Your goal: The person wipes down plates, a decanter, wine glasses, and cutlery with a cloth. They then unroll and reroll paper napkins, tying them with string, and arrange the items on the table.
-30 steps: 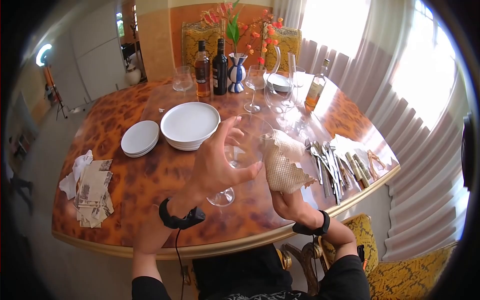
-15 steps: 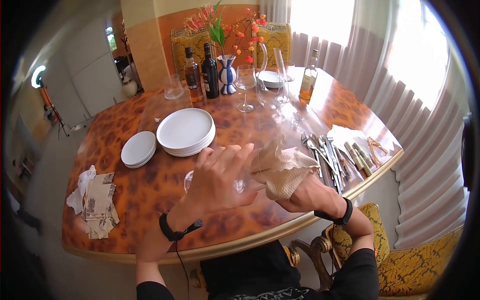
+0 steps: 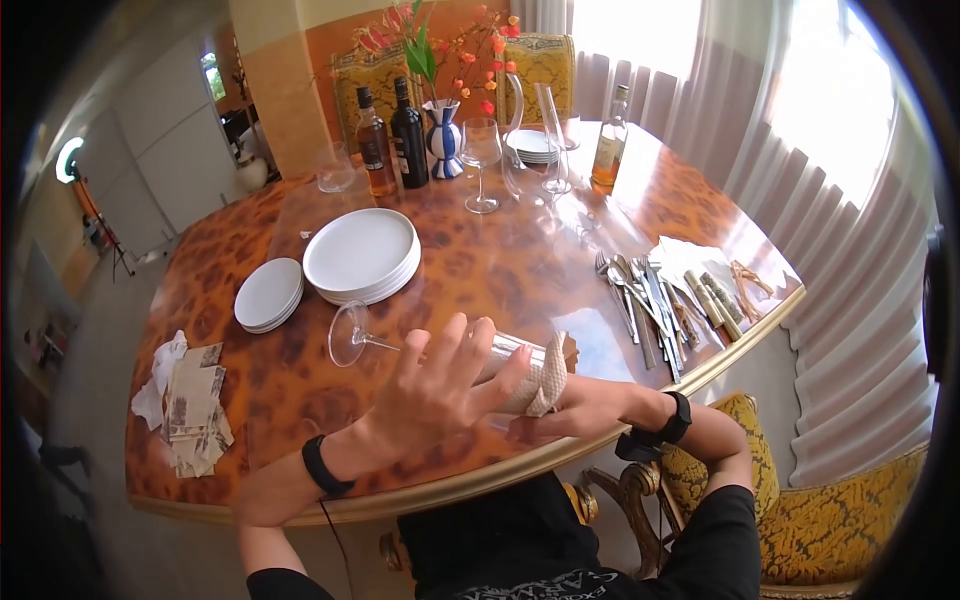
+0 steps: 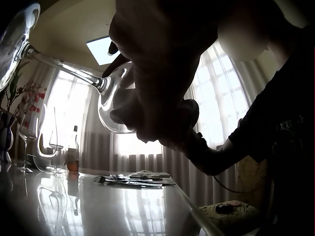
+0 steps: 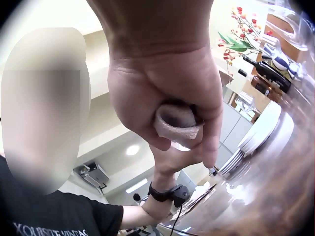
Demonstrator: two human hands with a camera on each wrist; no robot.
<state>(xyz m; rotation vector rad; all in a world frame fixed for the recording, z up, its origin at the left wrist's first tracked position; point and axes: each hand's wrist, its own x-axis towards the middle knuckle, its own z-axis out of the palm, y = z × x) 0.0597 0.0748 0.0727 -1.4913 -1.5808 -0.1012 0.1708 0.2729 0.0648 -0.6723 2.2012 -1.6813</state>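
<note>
A clear wine glass (image 4: pixel 106 108) is held on its side above the table, its round foot pointing left in the head view. My left hand (image 3: pixel 430 395) grips it around the bowl, fingers spread over the far side. From the right, my right hand (image 3: pixel 590 408) holds a beige textured cloth (image 3: pixel 548 378) at the glass's mouth, with part of the cloth inside the bowl. In the right wrist view a rolled end of the cloth sticks out between thumb and fingers. My fingers hide much of the bowl.
Large white plates (image 3: pixel 360 250) and smaller plates (image 3: pixel 268 295) are stacked beyond my left hand. Cutlery (image 3: pixel 645 305) lies at the right, paper pieces (image 3: pixel 195 410) at the left. Further back stand bottles (image 3: pixel 408 135), a striped vase (image 3: pixel 443 140), a wine glass (image 3: pixel 481 150) and a decanter (image 3: pixel 520 165).
The glass has tipped from nearly upright to lying sideways, foot swinging up and left. My right hand has brought the cloth from the rim's outer right side into the bowl's mouth.
</note>
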